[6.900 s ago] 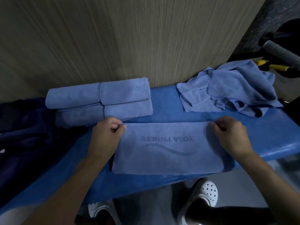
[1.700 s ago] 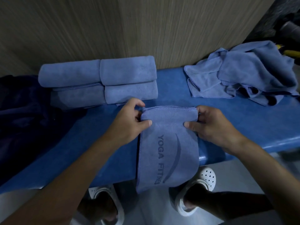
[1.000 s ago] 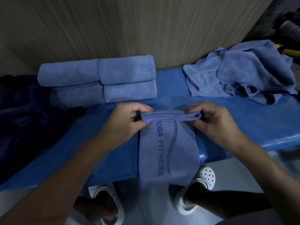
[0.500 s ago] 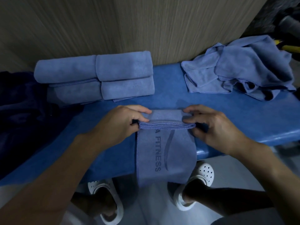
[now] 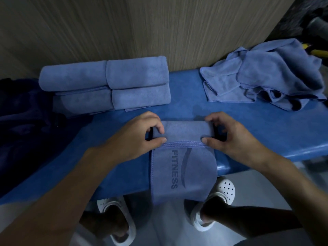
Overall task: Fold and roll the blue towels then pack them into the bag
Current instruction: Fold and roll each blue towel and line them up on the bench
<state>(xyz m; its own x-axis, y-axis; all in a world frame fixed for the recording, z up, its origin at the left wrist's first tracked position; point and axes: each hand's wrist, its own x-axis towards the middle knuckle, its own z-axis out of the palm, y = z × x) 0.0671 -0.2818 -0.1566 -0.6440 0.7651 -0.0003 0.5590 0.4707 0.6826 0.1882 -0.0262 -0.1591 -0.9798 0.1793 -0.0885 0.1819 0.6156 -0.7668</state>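
A folded blue towel (image 5: 183, 166) printed "FITNESS" lies on the blue bench, its near end hanging over the front edge. Its far end is wound into a short roll (image 5: 184, 129). My left hand (image 5: 142, 134) grips the roll's left end with curled fingers and thumb. My right hand (image 5: 229, 135) grips the right end the same way. Several rolled blue towels (image 5: 110, 82) are stacked at the back left. A heap of loose blue towels (image 5: 266, 75) lies at the back right. A dark blue bag (image 5: 23, 121) sits at the left.
The blue bench (image 5: 266, 132) stands against a wood-grain wall (image 5: 142, 27). Its front edge runs just below my hands. My feet in white perforated clogs (image 5: 218, 197) stand on a grey floor below. A yellow-handled tool (image 5: 317, 50) lies at the far right.
The towel was turned lengthwise toward me and rolled from its far end. The roll has grown thicker and moved nearer, covering "YOGA" so only "FITNESS" shows.
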